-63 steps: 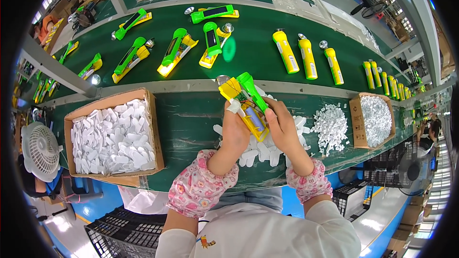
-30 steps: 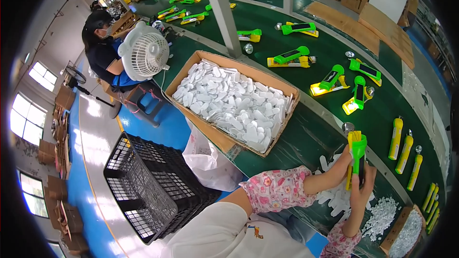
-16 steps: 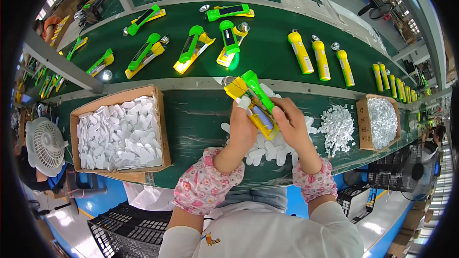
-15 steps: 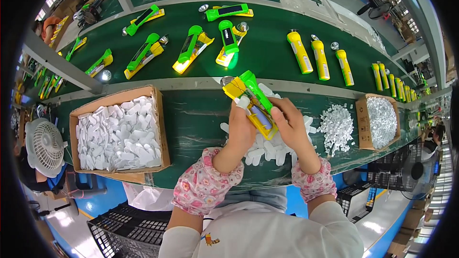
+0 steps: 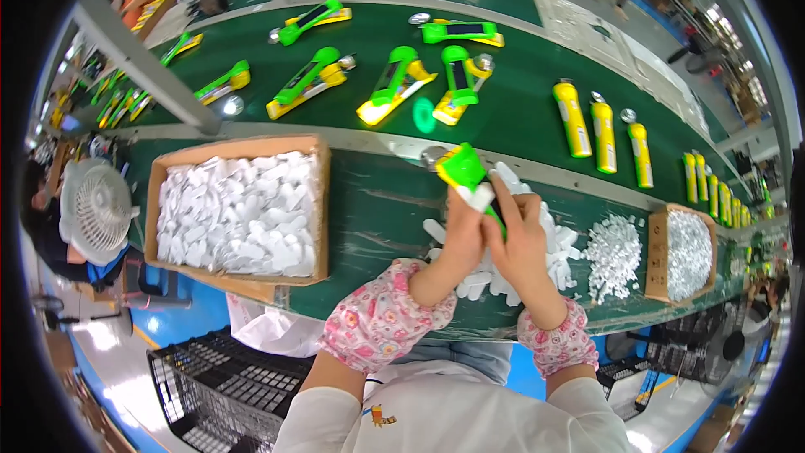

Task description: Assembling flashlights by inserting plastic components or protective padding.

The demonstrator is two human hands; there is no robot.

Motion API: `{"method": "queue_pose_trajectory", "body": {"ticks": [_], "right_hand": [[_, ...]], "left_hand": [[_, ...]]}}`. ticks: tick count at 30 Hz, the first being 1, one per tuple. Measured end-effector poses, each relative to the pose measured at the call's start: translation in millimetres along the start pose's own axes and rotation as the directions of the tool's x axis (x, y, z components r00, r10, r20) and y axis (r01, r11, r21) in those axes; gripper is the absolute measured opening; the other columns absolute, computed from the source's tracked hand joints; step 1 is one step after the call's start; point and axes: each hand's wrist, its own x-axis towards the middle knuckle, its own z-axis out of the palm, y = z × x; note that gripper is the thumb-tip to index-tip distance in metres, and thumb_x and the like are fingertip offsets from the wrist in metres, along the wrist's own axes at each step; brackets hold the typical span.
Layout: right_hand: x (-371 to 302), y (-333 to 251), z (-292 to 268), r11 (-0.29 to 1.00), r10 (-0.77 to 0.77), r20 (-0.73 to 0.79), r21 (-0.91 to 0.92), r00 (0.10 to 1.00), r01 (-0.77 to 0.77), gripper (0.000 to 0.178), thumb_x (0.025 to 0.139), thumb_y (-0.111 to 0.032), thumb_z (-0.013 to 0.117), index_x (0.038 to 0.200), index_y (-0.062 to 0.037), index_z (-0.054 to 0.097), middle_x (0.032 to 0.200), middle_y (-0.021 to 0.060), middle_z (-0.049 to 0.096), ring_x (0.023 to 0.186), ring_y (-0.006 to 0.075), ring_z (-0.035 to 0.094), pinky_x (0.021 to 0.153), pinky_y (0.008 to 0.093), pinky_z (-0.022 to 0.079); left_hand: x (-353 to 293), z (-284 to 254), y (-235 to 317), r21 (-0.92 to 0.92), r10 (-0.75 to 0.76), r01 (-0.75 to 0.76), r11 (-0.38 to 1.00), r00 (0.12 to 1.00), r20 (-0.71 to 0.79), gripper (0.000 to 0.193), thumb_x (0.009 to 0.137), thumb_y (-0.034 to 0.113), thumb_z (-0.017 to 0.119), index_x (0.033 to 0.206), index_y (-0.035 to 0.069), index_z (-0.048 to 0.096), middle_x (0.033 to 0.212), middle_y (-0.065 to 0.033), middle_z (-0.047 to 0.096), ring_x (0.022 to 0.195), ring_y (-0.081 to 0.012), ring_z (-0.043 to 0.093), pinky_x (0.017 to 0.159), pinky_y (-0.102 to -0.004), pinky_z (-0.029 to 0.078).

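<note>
Both hands [image 5: 518, 245] holding green-yellow flashlight [image 5: 463, 168] near loose white strips [image 5: 560, 245]; filled carton [image 5: 322, 210] at left.

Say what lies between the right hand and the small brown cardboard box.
The head view shows loose white rounded strips, then a heap of tiny white pieces.

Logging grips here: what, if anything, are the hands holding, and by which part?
Left hand and right hand together hold a green and yellow flashlight by its handle, below the wide end; they hide most of the handle.
</note>
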Motion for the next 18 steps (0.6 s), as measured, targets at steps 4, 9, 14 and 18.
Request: {"method": "queue_pose_trajectory", "body": {"ticks": [4, 9, 14, 18], "right_hand": [[0.3, 14.2, 0.2, 0.999, 0.001, 0.079, -0.041, 0.997, 0.002, 0.06, 0.084, -0.018, 0.065, 0.141, -0.0148, 0.046, 0.097, 0.0129, 0.047, 0.076, 0.0283, 0.059, 0.061, 0.0379, 0.052], [-1.5, 8.5, -16.1, 0.991, -0.116, 0.163, -0.043, 0.98, 0.124, 0.068, 0.087, -0.022, 0.062, 0.148, -0.0115, 0.033, 0.102, 0.016, 0.05, 0.079, 0.0291, 0.059, 0.066, 0.0376, 0.05], [-2.1, 33.2, -39.4, 0.524, 0.125, 0.556, 0.667, 0.822, -0.531, 0.041, 0.092, -0.03, 0.06, 0.11, 0.0058, 0.057, 0.07, 0.0074, 0.063, 0.051, 0.0092, 0.057, 0.048, 0.0223, 0.045], [-9.8, 31.5, -49.4, 0.949, 0.08, 0.169, 0.288, 0.982, -0.127, 0.035, 0.088, -0.027, 0.066, 0.106, 0.0022, 0.06, 0.074, 0.0119, 0.065, 0.058, 0.023, 0.064, 0.052, 0.0304, 0.05]], "left_hand": [[1.9, 7.3, 0.8, 0.087, -0.089, 0.1, 0.991, 0.988, -0.127, 0.035, 0.094, 0.018, 0.054, 0.127, 0.01, 0.042, 0.11, -0.0041, 0.052, 0.098, -0.0141, 0.055, 0.083, -0.0281, 0.046], [20.8, 0.1, 43.8, 0.036, -0.067, 0.067, 0.997, 0.998, -0.013, 0.042, 0.089, 0.006, 0.061, 0.126, 0.006, 0.04, 0.11, -0.0107, 0.06, 0.103, -0.0212, 0.06, 0.09, -0.0342, 0.048], [11.9, 4.5, 53.4, -0.172, -0.046, 0.072, 0.982, 0.988, 0.147, 0.039, 0.09, 0.007, 0.061, 0.124, 0.005, 0.041, 0.114, -0.0139, 0.059, 0.109, -0.0275, 0.06, 0.097, -0.0405, 0.047], [11.2, 9.1, 29.4, -0.202, -0.227, 0.267, 0.943, 0.953, 0.199, 0.038, 0.094, 0.021, 0.06, 0.126, 0.008, 0.045, 0.116, -0.0116, 0.059, 0.108, -0.0247, 0.059, 0.096, -0.0396, 0.047]]}}
